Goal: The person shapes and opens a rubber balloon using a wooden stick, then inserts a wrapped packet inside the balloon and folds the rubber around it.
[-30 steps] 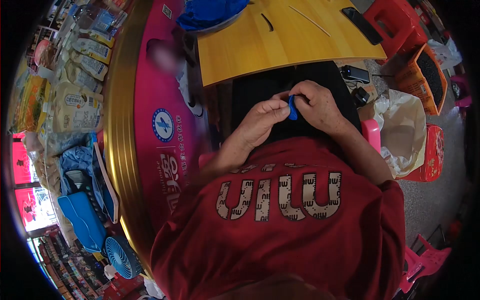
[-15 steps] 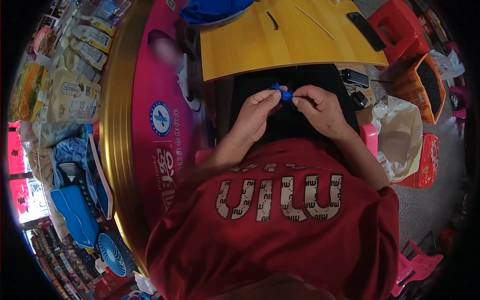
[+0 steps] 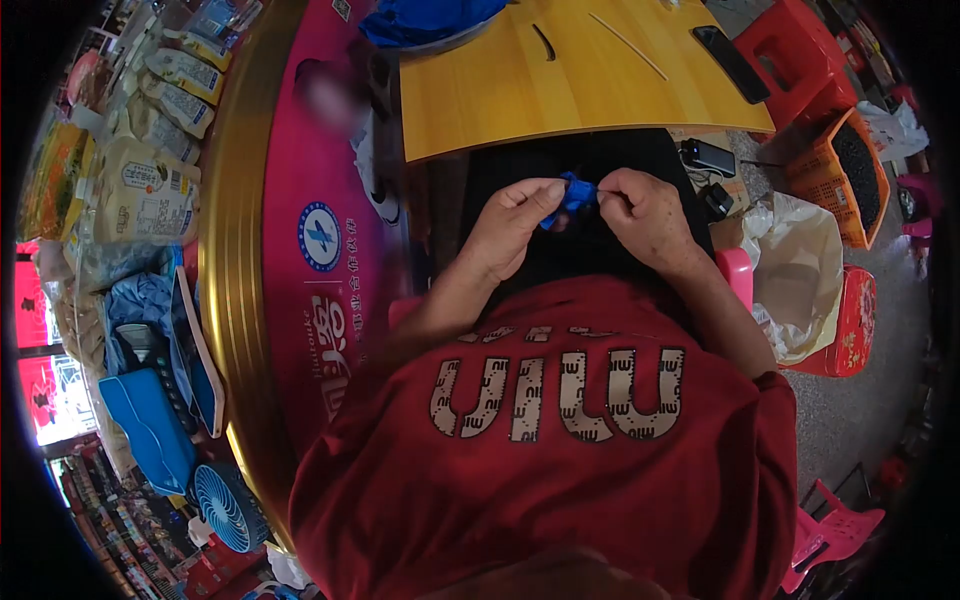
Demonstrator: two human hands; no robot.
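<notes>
Between my hands, above my dark lap, is a small crumpled blue piece [image 3: 575, 197], thin like cloth or film. My left hand [image 3: 518, 222] pinches its left side between thumb and fingers. The fingers of my right hand [image 3: 641, 213] are closed at its right end, on what looks like a thin strand or edge of it. Just beyond the hands is the near edge of the yellow table [image 3: 480, 110]. On that table lie a thin pale stick [image 3: 628, 46], a short dark curved strip [image 3: 544, 43] and a black phone [image 3: 731, 64].
A blue bundle [image 3: 425, 18] sits at the table's far left. On the right are a red stool [image 3: 790, 60], an orange basket [image 3: 835, 180] and a bin with a pale liner [image 3: 800, 275]. A gold-edged pink counter [image 3: 235, 260] runs along the left, with a blue fan [image 3: 228, 507] beside it.
The blue piece has gone from a small folded shape to a more spread, crumpled one. My hands have moved slightly apart, the right one outward. The view has shifted a little.
</notes>
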